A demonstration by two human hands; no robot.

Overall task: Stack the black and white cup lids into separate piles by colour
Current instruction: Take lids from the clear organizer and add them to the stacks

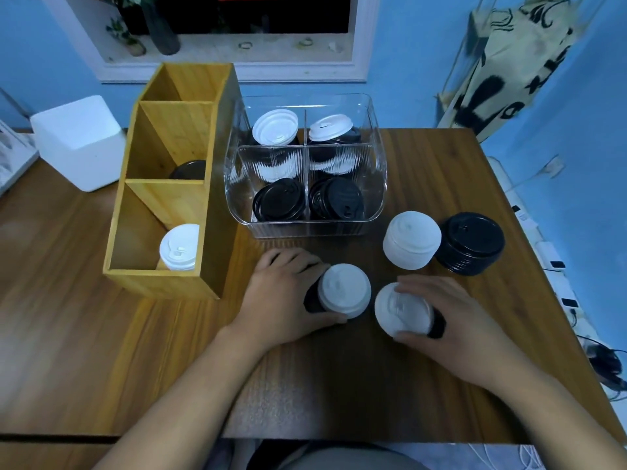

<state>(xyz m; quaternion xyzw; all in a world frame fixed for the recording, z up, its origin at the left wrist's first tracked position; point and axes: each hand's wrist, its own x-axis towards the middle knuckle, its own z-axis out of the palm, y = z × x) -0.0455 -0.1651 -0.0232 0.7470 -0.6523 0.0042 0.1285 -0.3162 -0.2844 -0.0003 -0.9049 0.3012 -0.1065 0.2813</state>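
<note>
The left hand point(288, 296) grips a sideways stack of lids point(344, 290), white face out with black behind, and the right hand point(451, 320) beside it clasps a second stack point(402, 308) of the same kind, both low over the table point(339, 385). Just beyond the right hand stand the white pile point(412, 240) and the black pile point(471, 244), side by side; the lids' embossed marks are too small to read. Farther, beyond the left hand, a clear bin point(376, 171) holds mixed lids, a wooden organiser point(163, 283) to its left
</note>
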